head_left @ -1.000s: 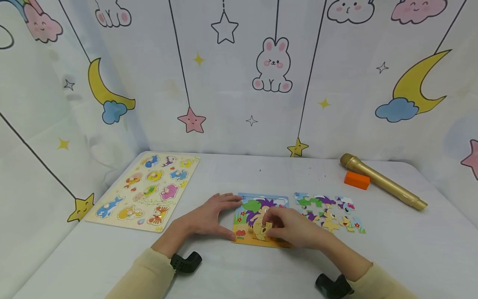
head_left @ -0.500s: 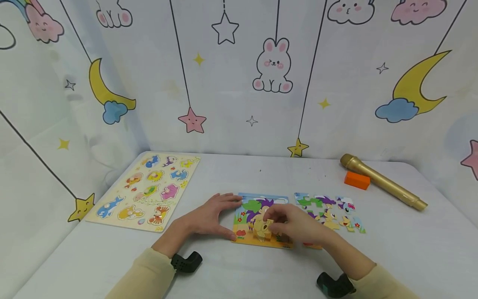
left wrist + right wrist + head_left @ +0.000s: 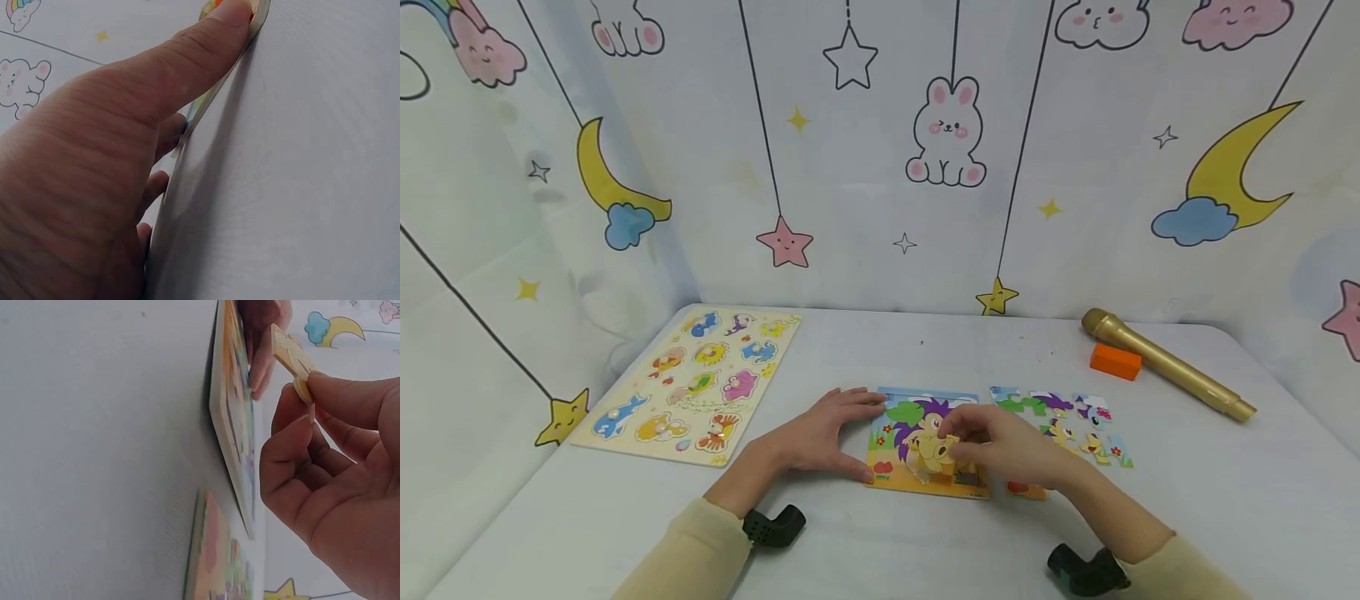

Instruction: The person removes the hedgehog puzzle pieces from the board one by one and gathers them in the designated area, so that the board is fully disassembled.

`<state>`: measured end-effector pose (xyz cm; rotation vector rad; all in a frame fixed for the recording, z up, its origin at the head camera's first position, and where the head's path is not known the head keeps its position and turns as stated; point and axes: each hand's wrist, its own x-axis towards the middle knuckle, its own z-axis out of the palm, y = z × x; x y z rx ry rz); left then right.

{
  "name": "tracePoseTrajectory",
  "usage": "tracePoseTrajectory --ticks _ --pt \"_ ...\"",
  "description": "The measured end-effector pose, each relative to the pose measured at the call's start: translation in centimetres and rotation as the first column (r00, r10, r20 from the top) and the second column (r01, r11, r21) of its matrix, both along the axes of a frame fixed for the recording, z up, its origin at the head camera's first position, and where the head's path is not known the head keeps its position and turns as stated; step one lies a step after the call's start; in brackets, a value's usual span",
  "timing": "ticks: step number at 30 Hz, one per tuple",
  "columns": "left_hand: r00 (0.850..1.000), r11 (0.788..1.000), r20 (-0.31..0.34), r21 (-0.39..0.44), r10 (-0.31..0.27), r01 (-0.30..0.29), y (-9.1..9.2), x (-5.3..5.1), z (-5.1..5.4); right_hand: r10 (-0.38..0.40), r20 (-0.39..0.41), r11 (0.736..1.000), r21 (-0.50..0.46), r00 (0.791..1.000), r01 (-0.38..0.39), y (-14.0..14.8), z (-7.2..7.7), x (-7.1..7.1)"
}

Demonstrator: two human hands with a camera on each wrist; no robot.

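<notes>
A jigsaw board (image 3: 887, 486) with a purple-haired cartoon hedgehog lies on the table. My left hand (image 3: 816, 437) rests along its left side, thumb at the near corner and fingers extended; the left wrist view shows the thumb (image 3: 212, 53) on the board's edge. Above the board, my right hand (image 3: 1015, 450) pinches a yellow jigsaw piece (image 3: 290, 353) between thumb and fingertips. In the right wrist view that piece is held tilted, apart from the board. Several loose jigsaw pieces (image 3: 1096, 450) lie right of the board, partly covered by the right hand.
A cream peg puzzle board (image 3: 647, 429) with sea animals lies at the left. Toward the back right, an orange block (image 3: 1116, 362) sits beside a gold microphone (image 3: 1172, 367). A printed white curtain (image 3: 865, 192) hangs behind the table.
My right hand has shifted slightly right with the yellow jigsaw piece, and the piece has changed its tilt. My left hand stays in the same place.
</notes>
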<state>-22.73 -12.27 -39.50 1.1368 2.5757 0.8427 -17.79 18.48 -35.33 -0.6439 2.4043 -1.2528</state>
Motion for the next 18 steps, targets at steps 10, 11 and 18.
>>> tracePoseTrajectory --ticks 10,11,18 --pt "1.0 1.0 -0.006 0.005 -0.001 0.001 0.0 0.1 0.0 -0.033 -0.043 0.999 0.04 0.999 0.035 2.3 1.3 -0.1" --pt "1.0 1.0 -0.007 0.007 -0.002 0.002 0.0 0.1 0.0 -0.035 -0.041 0.998 0.041 0.999 0.037 2.6 1.6 0.0" --pt "1.0 1.0 -0.008 -0.003 0.002 -0.002 0.0 0.0 -0.1 -0.047 -0.017 0.998 0.03 0.999 0.048 5.2 2.3 0.5"
